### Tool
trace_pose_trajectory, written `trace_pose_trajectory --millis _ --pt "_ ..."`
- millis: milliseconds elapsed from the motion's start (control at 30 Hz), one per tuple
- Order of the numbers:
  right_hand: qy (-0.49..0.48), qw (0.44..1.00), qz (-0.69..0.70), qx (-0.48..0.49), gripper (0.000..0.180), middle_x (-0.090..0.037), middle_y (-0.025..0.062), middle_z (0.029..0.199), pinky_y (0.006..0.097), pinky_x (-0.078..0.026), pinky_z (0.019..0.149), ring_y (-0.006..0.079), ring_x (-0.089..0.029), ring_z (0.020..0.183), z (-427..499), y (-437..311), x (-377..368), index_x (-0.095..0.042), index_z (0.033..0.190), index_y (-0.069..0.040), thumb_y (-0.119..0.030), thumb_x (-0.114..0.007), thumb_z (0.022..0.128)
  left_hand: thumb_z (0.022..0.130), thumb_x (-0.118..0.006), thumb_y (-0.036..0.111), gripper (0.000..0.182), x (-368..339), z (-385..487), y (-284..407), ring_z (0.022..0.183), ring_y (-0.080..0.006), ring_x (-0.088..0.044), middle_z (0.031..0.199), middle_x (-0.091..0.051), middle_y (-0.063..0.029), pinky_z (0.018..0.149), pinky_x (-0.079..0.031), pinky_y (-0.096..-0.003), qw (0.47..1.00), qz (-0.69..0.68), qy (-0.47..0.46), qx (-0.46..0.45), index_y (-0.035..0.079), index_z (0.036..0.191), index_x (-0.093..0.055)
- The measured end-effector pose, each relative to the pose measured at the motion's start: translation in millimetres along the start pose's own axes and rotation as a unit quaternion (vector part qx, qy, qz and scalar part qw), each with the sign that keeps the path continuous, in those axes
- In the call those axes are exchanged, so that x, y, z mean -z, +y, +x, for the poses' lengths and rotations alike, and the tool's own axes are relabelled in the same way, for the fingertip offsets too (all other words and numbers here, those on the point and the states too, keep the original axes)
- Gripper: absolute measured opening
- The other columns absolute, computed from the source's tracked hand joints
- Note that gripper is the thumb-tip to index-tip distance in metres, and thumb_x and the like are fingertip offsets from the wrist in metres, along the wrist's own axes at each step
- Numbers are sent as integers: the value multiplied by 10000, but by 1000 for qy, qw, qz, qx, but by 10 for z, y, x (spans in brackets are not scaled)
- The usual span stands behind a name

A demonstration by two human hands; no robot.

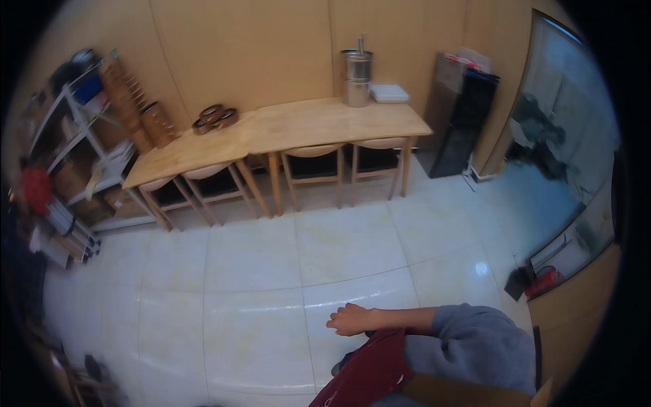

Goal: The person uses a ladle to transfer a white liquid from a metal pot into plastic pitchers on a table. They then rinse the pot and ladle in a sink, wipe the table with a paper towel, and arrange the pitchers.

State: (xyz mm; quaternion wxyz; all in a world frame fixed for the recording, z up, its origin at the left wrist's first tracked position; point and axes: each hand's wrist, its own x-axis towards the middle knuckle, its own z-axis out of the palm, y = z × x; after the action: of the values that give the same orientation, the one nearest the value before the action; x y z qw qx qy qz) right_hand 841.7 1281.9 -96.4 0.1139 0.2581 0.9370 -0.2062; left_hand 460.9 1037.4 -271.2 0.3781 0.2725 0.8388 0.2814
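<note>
My right hand (348, 320) is in front of my body, low in the head view, with its fingers curled in and nothing visible in them. It hangs over the pale tiled floor (254, 325) and touches no object that I can see. The forearm is bare below a pushed-up grey sleeve (468, 346). Beneath it hangs a maroon apron (366, 366), and part of a dark shoe (336, 369) shows beside the apron. My left hand is out of view. At the bottom edge, a brown flat-sided thing (457, 390) lies close to the sleeve; what it is I cannot tell.
Two joined wooden tables (325, 122) stand along the wall, with several chairs (313, 163) pushed under. On them are tape rolls (216, 118), a steel canister stack (358, 79) and a white box (389, 93). Left is a loaded shelf (81, 132); right, a dark refrigerator (465, 122).
</note>
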Motion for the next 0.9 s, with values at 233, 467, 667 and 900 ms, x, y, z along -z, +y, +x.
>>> trace_pose_trajectory --millis 233,467,667,900 --pt "-21 970 170 -169 306 -594 149 972 471 -479 731 332 -589 912 -896 572 -350 -536 1074 -89 -257 -541 818 796 -572 221 431 -1562 87 1311 877 -234 -587 969 -612 -141 773 -467 -331 948 106 -264 -144 49 1183 -494" --pt "47 935 199 -290 329 -590 148 996 476 -471 762 330 -581 939 -1818 1502 -462 -533 1107 -90 -242 -524 816 802 -563 209 436 -2899 -186 2292 878 -229 -579 976 -604 -137 772 -463 -329 858 203 -418 -219 45 1197 -476" --pt "87 874 241 -414 332 -577 142 1029 461 -475 770 332 -575 950 -2560 2092 -514 -532 1130 -101 -243 -507 831 808 -555 199 441 -3816 131 3370 879 -225 -572 982 -597 -135 771 -460 -328 813 269 -444 -265 43 1210 -461" --pt "189 819 250 -480 280 -574 139 1009 451 -480 745 323 -583 929 -2970 3056 -325 -557 1054 -85 -235 -525 821 815 -546 188 448 -5276 372 5029 881 -219 -563 989 -589 -131 770 -457 -326 742 306 -489 -341 39 1224 -443"
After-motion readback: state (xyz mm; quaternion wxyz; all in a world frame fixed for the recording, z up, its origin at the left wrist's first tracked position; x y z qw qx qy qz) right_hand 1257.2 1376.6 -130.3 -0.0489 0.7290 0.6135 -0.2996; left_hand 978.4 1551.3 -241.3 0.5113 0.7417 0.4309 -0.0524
